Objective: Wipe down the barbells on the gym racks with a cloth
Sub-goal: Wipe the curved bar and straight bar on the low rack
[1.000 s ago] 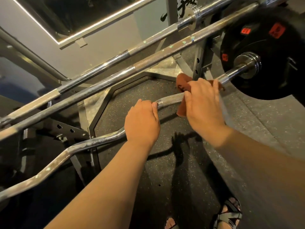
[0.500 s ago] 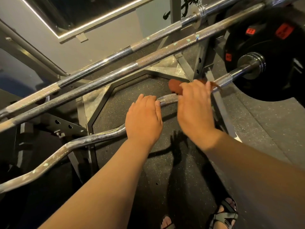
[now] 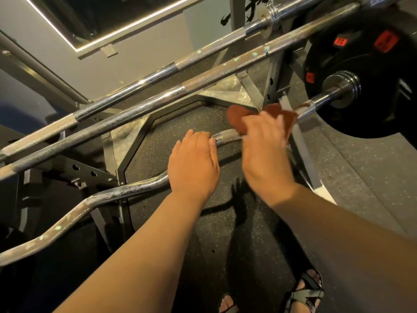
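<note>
A curved chrome barbell (image 3: 94,199) runs from lower left up to a black weight plate (image 3: 370,86) at the right. My left hand (image 3: 194,163) grips this bar near its middle. My right hand (image 3: 266,150) is closed around a rust-red cloth (image 3: 237,119) wrapped on the bar just to the right of the left hand; the hand and cloth are motion-blurred. Two straight barbells lie on the rack above: the nearer barbell (image 3: 203,80) and the farther barbell (image 3: 158,73), both running diagonally.
A grey steel rack frame (image 3: 268,82) with bolt holes stands behind the bars. Speckled black rubber flooring (image 3: 180,222) lies below. My sandalled feet (image 3: 304,292) show at the bottom. A wall and mirror edge (image 3: 126,26) fill the upper left.
My right hand has rubbed the cloth along the curved bar, shifting slightly left and back. The hanging cloth end has bunched up onto the bar. My left hand keeps its grip.
</note>
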### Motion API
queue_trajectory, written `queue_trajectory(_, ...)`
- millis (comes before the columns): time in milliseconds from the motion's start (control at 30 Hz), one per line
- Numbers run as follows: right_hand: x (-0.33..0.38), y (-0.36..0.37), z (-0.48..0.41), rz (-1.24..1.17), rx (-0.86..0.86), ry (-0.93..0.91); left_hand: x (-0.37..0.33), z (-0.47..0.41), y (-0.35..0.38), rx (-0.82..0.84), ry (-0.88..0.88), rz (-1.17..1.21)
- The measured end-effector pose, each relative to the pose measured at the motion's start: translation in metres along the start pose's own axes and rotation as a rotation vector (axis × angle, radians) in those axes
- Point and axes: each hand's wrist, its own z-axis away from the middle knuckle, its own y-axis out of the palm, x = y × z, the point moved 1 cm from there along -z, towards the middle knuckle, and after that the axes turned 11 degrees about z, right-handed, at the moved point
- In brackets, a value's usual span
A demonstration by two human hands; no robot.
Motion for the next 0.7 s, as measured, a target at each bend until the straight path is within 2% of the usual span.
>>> queue_trajectory(100,0.020,0.012,0.004,-0.009,0.067,-0.230,0.001,0.000,-0.002,0.003,0.000,0.023)
queue_trajectory(200,-0.003,-0.003,-0.011,0.068,0.093,-0.324,0.001,0.000,-0.002,0.009,0.016,0.010)
queue_trajectory(267,-0.023,-0.017,-0.020,0.142,0.092,-0.231,0.001,-0.001,-0.003,0.006,0.023,-0.002)
queue_trajectory(333,-0.038,-0.028,-0.026,0.234,0.019,-0.074,0.001,0.000,-0.003,-0.004,0.028,-0.001)
queue_trajectory(400,-0.034,-0.029,-0.030,0.219,-0.016,0.037,0.000,0.001,-0.003,-0.007,0.020,-0.001)
queue_trajectory(433,-0.026,-0.024,-0.030,0.175,-0.004,0.035,0.000,0.001,-0.002,-0.007,0.017,-0.007)
queue_trajectory(567,0.013,0.003,-0.013,0.037,0.002,-0.192,0.002,-0.001,-0.001,0.025,0.021,-0.016)
queue_trajectory(700,-0.018,-0.005,-0.020,0.096,0.084,-0.356,0.003,-0.001,-0.001,0.004,0.030,-0.005)
